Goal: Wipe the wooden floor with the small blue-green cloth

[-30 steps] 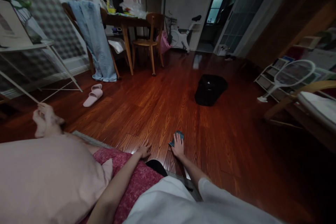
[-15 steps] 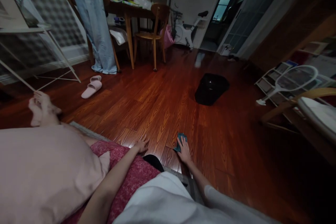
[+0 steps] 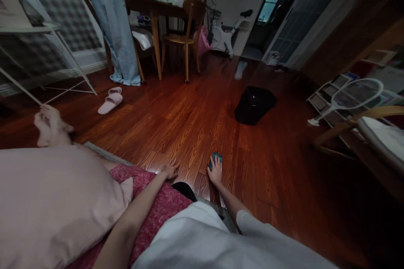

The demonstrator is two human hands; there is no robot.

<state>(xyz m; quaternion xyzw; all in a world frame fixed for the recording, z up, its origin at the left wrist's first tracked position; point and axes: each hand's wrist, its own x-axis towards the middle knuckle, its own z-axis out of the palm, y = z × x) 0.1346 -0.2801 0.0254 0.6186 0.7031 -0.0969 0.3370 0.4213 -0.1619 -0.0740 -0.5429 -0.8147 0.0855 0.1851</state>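
A small teal cloth [image 3: 216,159] lies bunched on the wooden floor. My right hand [image 3: 215,170] holds it against the boards, its fingers over the cloth and covering part of it. To the left, my left hand [image 3: 171,169] is open and empty, with fingers spread beside the red patterned fabric [image 3: 164,195] that my left forearm crosses. Between the hands and nearer to me, a black rounded object [image 3: 184,190] shows in part; its kind is unclear.
A black trash bin [image 3: 254,105] stands ahead on the right. Pink slippers [image 3: 110,101] lie at left, near a white-legged table [image 3: 72,61]. Farther off are a wooden chair [image 3: 186,40] and an exercise bike [image 3: 222,42]. A pink pillow [image 3: 59,201] fills the lower left.
My right hand has slid the teal cloth a little forward and left across the floor. The cloth now looks more bunched. My left hand has hardly moved.
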